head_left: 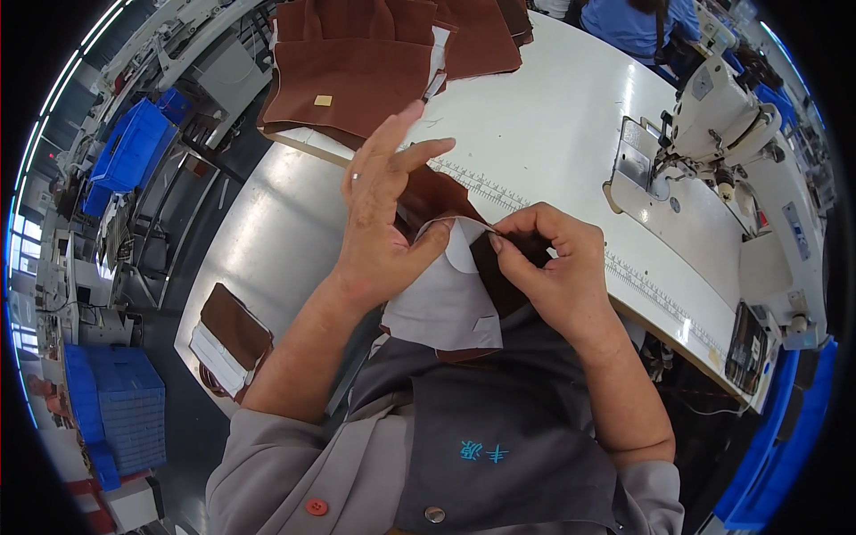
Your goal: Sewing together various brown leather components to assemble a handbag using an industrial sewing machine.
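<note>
A brown leather piece (437,193) with a white backing (437,308) hangs between my hands at the table's front edge, just above my apron. My right hand (557,259) pinches its upper edge between thumb and forefinger. My left hand (379,201) has its thumb laid over the same edge, while its upper fingers stretch up and apart; what lies behind the thumb is hidden. A rounded white flap (461,247) shows between the two thumbs, next to a dark brown part (490,272). A ring sits on one left finger.
Larger brown leather panels (357,76) are piled at the far left of the white table (562,107). At the right stands a sewing machine (713,134), with a phone (747,348) near the corner. More cut pieces (234,325) lie on the lower metal surface (259,209). Another person (637,31) sits beyond.
</note>
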